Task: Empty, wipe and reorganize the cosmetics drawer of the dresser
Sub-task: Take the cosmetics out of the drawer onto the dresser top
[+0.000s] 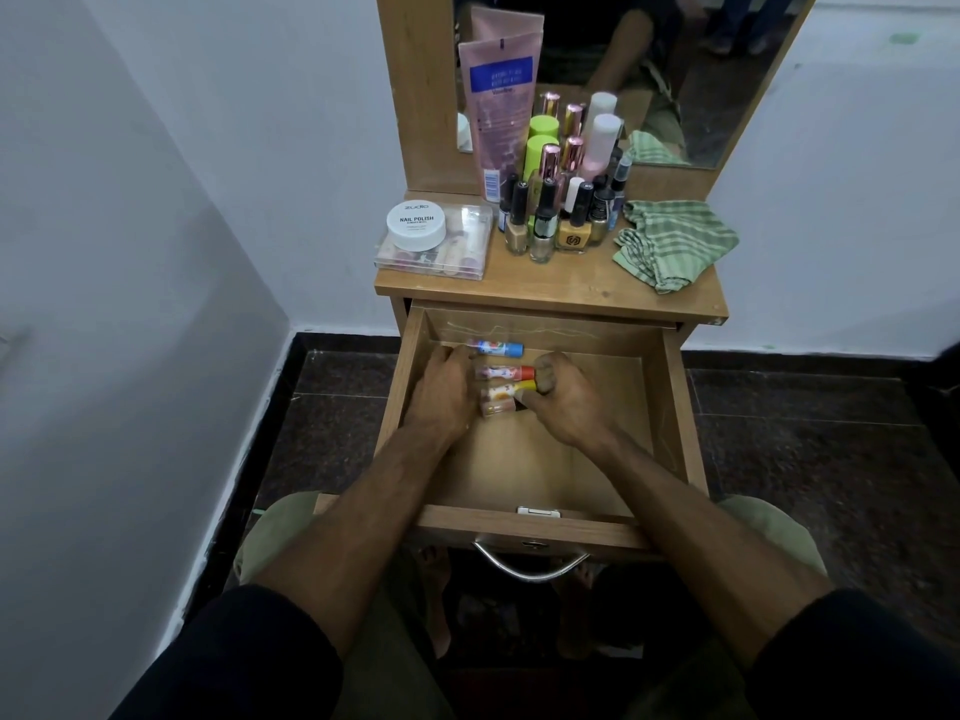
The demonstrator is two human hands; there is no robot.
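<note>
The wooden drawer [670, 402] of the dresser stands pulled out. Inside lie several small lip balm sticks in a row: a blue-capped one [498, 348] at the back, a red-capped one [506, 372], a yellow-capped one [506, 391] and a pink one [497, 406]. My left hand [441, 392] rests against the left ends of the sticks, fingers curled. My right hand [563, 400] touches their right ends, fingers bent around the yellow and red caps. Whether either hand truly grips a stick is unclear.
On the dresser top stand several nail polish bottles [556, 220], a pink tube [498, 111], a white nail polish remover jar [415, 224] on a clear box [436, 252], and a green checked cloth [672, 241]. A mirror [701, 70] rises behind. White walls flank both sides.
</note>
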